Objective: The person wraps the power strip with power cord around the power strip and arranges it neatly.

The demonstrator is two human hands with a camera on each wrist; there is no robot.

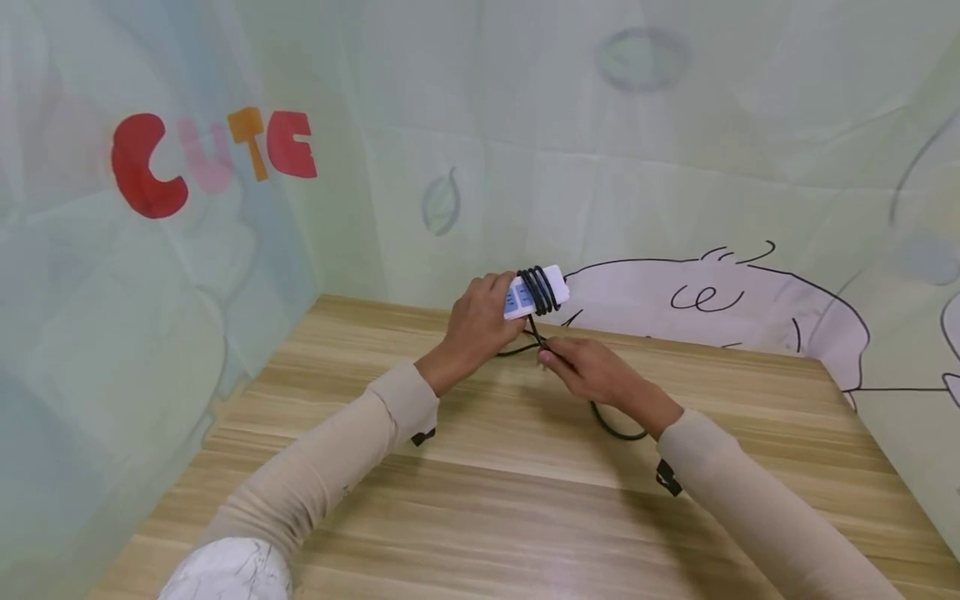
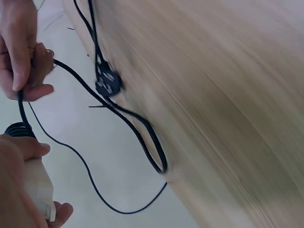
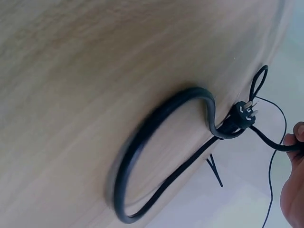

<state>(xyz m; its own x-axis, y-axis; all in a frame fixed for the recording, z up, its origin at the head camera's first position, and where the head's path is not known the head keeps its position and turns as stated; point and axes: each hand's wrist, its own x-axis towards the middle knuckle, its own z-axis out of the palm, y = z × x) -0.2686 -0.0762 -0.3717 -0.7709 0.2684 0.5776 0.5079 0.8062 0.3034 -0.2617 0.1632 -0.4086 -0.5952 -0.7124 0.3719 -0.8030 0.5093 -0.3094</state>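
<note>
My left hand (image 1: 480, 321) grips one end of a white power strip (image 1: 557, 285) with blue socket faces. Several turns of black cord (image 1: 538, 290) are wound around the strip's other end. Just to the right and lower, my right hand (image 1: 592, 367) pinches the cord between thumb and fingers, close below the strip. In the right wrist view a black three-pin plug (image 3: 242, 115) lies on the table beside a large loose cord loop (image 3: 126, 175). The left wrist view shows the same plug (image 2: 109, 83) beyond the right hand (image 2: 21, 52); much of the strip is hidden by my fingers.
The wood-grain table (image 1: 480, 517) reaches a fabric backdrop (image 1: 450, 125) at its far edge. Red, pink and orange letters (image 1: 150, 167) mark the left side, and a line-drawn cartoon (image 1: 712, 300) is printed behind the table.
</note>
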